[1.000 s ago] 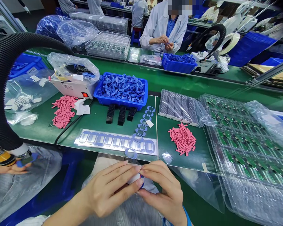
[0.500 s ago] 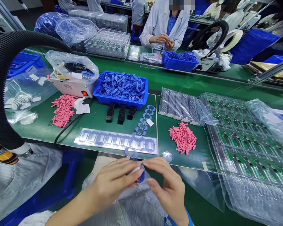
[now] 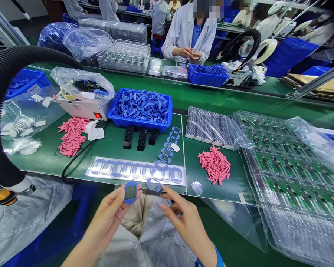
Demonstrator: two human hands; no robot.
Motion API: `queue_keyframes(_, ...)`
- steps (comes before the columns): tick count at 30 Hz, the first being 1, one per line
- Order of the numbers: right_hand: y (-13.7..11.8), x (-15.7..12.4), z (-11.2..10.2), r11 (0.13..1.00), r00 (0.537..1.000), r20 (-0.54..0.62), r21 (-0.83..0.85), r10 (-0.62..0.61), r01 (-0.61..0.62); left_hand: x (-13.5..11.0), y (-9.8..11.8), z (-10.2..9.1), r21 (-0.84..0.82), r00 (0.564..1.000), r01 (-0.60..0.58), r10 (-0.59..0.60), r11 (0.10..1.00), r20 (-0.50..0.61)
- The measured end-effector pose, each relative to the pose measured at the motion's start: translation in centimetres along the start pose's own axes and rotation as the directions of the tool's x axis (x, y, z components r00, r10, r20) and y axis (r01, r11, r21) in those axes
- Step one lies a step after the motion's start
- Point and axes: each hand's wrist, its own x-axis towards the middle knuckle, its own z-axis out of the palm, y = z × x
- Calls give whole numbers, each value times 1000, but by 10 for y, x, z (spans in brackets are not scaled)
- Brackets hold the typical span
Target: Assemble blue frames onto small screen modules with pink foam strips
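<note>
My left hand [image 3: 108, 217] pinches a small blue-framed part with a grey window [image 3: 130, 192], held upright just below the table's front edge. My right hand [image 3: 183, 218] is beside it, fingers spread and holding nothing, its forefinger reaching toward a clear strip of blue oval frames [image 3: 136, 170] on the green table [image 3: 111, 144]. A loose blue frame [image 3: 153, 184] lies at the strip's near edge. Behind the strip stand three black stacks [image 3: 140, 138] and a blue bin of blue frames [image 3: 141, 106].
Pink strips lie in two piles [image 3: 72, 135] [image 3: 215, 164]. Clear trays of green boards [image 3: 292, 167] fill the right side. A black corrugated hose [image 3: 5, 111] arcs at left. A white machine under plastic [image 3: 82, 97] sits behind. A person in a white coat [image 3: 190, 33] works across the belt.
My hands have parted. The left one has lifted the blue-framed part up and to the left, and the right one has let go and opened.
</note>
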Motion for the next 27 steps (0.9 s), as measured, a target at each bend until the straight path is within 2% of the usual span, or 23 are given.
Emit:
queue_keyframes(4,2,1,5,985,996,38,152,76,-81,3,1,-7,108,1000,-11,14,994,-27)
queue_keyframes(6,2,3,4,977,996,16,194,88,-90,6,-2,-3,116,1000,-20,21,993,-7)
queue_keyframes(9,4,4,-1,984,996,-69,172,63,-51,13,-10,12,80,998,-48,43,996,55)
queue_keyframes(12,5,4,-9,995,987,-158,98,21,-6,22,-19,29,20,993,-52,49,998,103)
queue_keyframes(17,8,0,-19,999,971,-235,-17,-46,43,31,-31,49,-18,988,-54,56,998,143)
queue_keyframes(22,13,2,-22,970,907,-368,-205,-203,134,33,-40,54,-12,981,-89,89,996,172)
queue_keyframes(24,14,6,-22,934,889,-352,-305,-292,186,33,-43,54,-10,979,-95,95,995,178)
queue_keyframes(27,15,14,-22,801,879,-178,-519,-443,298,33,-46,54,-25,978,-101,104,995,183)
